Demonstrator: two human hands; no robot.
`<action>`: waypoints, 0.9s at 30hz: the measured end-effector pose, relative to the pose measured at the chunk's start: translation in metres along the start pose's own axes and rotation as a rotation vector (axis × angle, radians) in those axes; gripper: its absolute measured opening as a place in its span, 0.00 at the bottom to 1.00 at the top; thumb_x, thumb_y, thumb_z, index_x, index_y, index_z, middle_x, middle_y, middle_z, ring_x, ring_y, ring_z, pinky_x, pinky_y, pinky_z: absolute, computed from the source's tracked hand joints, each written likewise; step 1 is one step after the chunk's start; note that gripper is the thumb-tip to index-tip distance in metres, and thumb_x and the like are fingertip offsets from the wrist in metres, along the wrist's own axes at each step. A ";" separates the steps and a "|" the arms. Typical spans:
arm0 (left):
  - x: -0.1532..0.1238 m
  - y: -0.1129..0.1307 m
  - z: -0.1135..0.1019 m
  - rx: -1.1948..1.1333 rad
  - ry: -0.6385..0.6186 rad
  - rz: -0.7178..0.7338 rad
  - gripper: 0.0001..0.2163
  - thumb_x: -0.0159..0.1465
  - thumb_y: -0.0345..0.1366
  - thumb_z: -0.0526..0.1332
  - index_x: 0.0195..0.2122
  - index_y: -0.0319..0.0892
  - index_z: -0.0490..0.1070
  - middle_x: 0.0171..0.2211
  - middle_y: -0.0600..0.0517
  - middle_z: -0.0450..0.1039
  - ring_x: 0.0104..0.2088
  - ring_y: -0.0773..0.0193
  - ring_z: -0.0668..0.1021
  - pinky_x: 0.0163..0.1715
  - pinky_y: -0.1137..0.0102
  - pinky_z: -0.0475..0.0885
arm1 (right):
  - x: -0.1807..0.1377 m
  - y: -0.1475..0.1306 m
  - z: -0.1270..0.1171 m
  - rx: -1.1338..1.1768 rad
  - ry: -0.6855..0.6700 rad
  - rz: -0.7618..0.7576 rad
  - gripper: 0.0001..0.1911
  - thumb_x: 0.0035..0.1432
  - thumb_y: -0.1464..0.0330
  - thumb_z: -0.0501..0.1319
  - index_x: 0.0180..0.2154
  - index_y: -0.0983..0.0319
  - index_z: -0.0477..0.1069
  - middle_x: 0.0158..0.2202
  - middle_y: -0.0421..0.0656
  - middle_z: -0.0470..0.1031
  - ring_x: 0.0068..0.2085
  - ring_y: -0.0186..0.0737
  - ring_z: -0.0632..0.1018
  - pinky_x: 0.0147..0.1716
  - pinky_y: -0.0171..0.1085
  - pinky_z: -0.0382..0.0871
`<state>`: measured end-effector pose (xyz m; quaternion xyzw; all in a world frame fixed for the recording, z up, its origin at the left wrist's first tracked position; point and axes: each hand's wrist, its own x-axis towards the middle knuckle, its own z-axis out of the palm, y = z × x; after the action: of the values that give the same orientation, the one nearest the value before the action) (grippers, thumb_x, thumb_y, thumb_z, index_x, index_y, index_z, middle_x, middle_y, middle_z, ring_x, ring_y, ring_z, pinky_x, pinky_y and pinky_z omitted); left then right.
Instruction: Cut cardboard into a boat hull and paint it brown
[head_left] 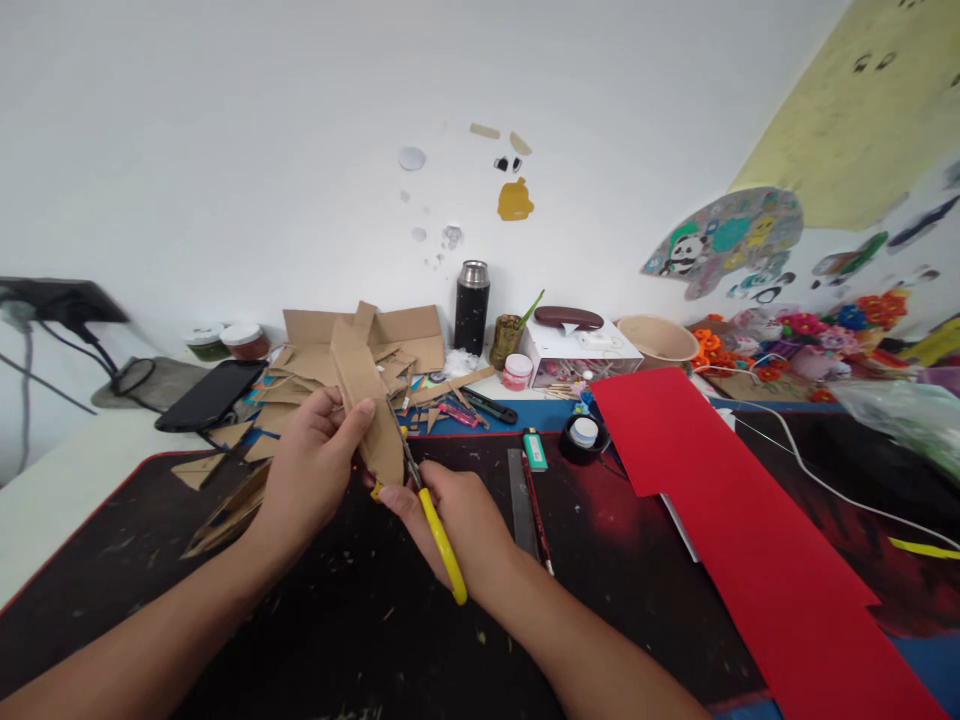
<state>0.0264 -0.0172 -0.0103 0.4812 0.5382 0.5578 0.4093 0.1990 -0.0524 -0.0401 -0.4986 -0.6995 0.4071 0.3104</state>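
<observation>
Left hand (309, 455) pinches a long brown cardboard strip (361, 372), lengthwise far-left to near-right; right hand (463, 522) grips yellow-handled metal scissors (442, 545) pointing far-left.

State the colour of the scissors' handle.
The scissors' handle is yellow, seen in the head view.

Legible text, brands, numbers: none. Reference point: right hand's (474, 518) grip on the scissors (444, 548). Lighter (534, 443), right of the grip and farther out: pale label (535, 455) with dark marks, too small to read. Bottle (472, 315), well beyond the grip: scattered pale specks on the black side; cannot tell whether any is lettering. Ruler (522, 500), right of the grip: scale not resolved. Pencil (537, 513), just beyond the ruler's right edge: markings indistinct.
</observation>
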 end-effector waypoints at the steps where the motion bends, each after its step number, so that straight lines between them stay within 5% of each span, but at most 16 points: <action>1: 0.000 0.000 0.000 -0.004 -0.003 0.003 0.15 0.65 0.51 0.69 0.41 0.47 0.69 0.26 0.58 0.74 0.17 0.64 0.75 0.10 0.71 0.71 | 0.000 -0.001 -0.001 -0.006 -0.002 0.006 0.22 0.70 0.48 0.66 0.34 0.60 0.76 0.30 0.44 0.80 0.29 0.40 0.76 0.29 0.36 0.61; 9: 0.002 0.000 -0.001 -0.048 -0.020 0.002 0.15 0.65 0.49 0.70 0.39 0.46 0.69 0.25 0.59 0.73 0.17 0.65 0.74 0.09 0.72 0.71 | 0.000 -0.004 -0.001 0.046 -0.001 0.011 0.21 0.70 0.49 0.65 0.34 0.59 0.75 0.31 0.43 0.81 0.32 0.42 0.80 0.31 0.36 0.64; 16: 0.003 0.004 -0.001 -0.101 -0.025 -0.006 0.17 0.63 0.51 0.71 0.37 0.47 0.68 0.23 0.61 0.72 0.15 0.67 0.72 0.09 0.74 0.68 | 0.000 0.001 0.002 0.290 -0.109 0.072 0.25 0.71 0.44 0.61 0.36 0.59 0.71 0.19 0.34 0.70 0.17 0.34 0.73 0.17 0.30 0.61; 27: 0.008 -0.001 -0.005 -0.169 0.020 0.002 0.18 0.62 0.51 0.73 0.36 0.47 0.67 0.23 0.61 0.71 0.15 0.67 0.72 0.10 0.75 0.67 | 0.002 -0.004 0.000 0.530 -0.192 0.081 0.41 0.51 0.29 0.65 0.38 0.61 0.71 0.22 0.37 0.73 0.21 0.35 0.75 0.21 0.31 0.70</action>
<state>0.0203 -0.0107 -0.0106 0.4398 0.4928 0.6064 0.4427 0.1969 -0.0513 -0.0360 -0.3869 -0.5745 0.6332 0.3454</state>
